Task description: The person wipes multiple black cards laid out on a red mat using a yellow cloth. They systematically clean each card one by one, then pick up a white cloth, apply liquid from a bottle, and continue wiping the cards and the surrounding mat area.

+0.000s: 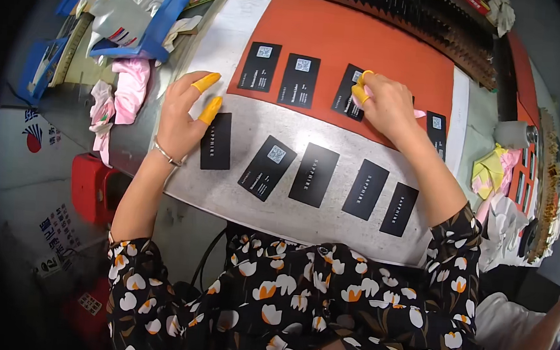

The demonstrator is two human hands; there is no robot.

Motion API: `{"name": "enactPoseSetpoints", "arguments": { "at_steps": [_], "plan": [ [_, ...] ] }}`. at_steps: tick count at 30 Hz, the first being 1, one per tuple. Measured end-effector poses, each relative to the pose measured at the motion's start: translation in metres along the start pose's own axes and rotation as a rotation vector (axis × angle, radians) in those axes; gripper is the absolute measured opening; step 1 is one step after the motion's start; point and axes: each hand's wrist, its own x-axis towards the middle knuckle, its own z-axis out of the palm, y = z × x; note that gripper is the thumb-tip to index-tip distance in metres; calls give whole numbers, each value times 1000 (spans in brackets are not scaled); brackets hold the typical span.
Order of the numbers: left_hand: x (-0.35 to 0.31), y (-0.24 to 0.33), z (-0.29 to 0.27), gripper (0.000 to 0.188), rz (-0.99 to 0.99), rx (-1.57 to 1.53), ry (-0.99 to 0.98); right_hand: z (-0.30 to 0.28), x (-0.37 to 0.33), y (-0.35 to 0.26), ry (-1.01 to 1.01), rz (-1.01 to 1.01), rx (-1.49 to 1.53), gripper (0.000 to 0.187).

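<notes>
The right hand (384, 104), fingers pinching a pink cloth (419, 113), is over a black card (343, 96) on an orange mat (344, 29). The left hand (183, 108), fingers spread, is just beside a second card (217, 149) on the bench (250, 213). Uneven rubbing could skid the first card; cloth grit could scratch it.

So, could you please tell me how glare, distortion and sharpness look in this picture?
Head view: soft glare whitens part of the pale metal tabletop, while the orange mat looks more matte; head view, distortion: fisheye bending bows the tabletop's front edge, and the corners go black; head view, sharpness: the black cards have fairly crisp outlines, but another person's arm near the right rim looks dim and soft.
</notes>
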Motion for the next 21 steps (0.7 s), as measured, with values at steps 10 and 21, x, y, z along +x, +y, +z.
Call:
{"name": "enactPoseSetpoints", "arguments": {
  "at_steps": [10, 21],
  "plan": [
    [45, 37, 26, 45, 134, 10, -148, -115, -87, 16, -14, 289, 371, 6],
    [128, 235, 189, 98, 319, -59, -495, -265, -146, 209, 233, 788, -552, 22]
  ]
}}
